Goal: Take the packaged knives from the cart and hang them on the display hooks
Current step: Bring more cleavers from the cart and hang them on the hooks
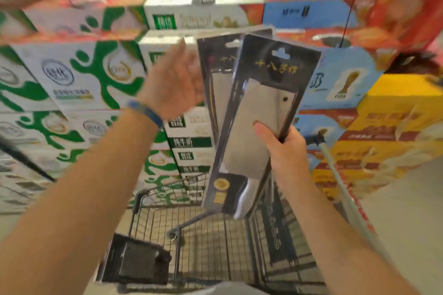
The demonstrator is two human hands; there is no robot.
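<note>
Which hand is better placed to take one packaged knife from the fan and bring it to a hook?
Left. The left hand is open and free, right beside the rear knife package. The right hand is busy gripping both packages, including the front cleaver package.

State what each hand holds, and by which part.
The right hand grips packaged knives by their right edge, thumb on the front pack. The left hand is open beside them, holding nothing.

Two bare forearms, no sleeves, left hand (171, 84) blurred, narrow blue woven wristband (146, 112) round left wrist, right hand (285, 148) without rings or watch
</note>
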